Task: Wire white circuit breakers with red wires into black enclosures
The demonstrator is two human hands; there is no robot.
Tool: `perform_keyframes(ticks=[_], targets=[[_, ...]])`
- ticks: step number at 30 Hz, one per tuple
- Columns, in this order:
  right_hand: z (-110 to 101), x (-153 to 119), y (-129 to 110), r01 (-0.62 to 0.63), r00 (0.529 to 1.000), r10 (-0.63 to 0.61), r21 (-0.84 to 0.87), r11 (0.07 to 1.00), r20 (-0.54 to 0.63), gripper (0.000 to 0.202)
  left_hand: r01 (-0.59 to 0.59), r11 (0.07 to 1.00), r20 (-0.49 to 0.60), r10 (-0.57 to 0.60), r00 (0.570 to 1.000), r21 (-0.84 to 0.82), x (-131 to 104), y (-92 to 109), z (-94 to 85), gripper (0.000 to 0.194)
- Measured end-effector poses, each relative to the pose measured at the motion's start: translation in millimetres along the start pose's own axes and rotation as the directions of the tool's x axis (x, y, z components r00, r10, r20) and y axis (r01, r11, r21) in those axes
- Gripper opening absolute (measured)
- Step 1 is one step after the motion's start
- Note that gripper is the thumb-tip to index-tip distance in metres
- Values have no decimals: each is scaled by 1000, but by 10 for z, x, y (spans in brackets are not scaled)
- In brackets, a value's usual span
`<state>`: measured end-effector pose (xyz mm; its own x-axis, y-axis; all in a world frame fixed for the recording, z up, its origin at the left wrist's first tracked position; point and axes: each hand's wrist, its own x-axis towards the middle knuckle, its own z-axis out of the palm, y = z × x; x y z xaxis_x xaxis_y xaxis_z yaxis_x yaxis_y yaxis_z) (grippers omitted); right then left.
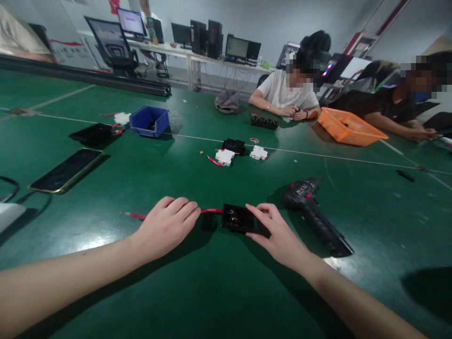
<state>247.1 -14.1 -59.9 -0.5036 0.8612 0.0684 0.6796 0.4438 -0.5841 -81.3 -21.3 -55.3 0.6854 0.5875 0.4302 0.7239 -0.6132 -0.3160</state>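
My left hand (171,223) is closed round a red wire (212,211), whose bare end sticks out to the left of the wrist. That wire runs into the left side of a small black plastic box (238,219), where bits of metal show inside. With thumb and fingers, my right hand (273,230) grips the box by its right end. Right of this hand, a black cordless screwdriver (314,212) lies on the green table. Farther off, white breaker-like modules (259,152) lie by another black part (234,146), one with a red wire attached.
A phone (67,170), a black tray-like part (92,134) and a blue bin (149,121) are on the left. An orange basket (349,126) stands at the far right, near two seated people. A grey pouch (227,102) and a black row of round parts (264,121) lie at the back.
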Motion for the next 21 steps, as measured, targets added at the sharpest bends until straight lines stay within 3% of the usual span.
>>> perform_keyframes(ticks=[21], targets=[[-9, 15, 6, 32, 997, -29, 39, 999, -66, 59, 37, 999, 13, -37, 999, 4, -98, 102, -79, 23]])
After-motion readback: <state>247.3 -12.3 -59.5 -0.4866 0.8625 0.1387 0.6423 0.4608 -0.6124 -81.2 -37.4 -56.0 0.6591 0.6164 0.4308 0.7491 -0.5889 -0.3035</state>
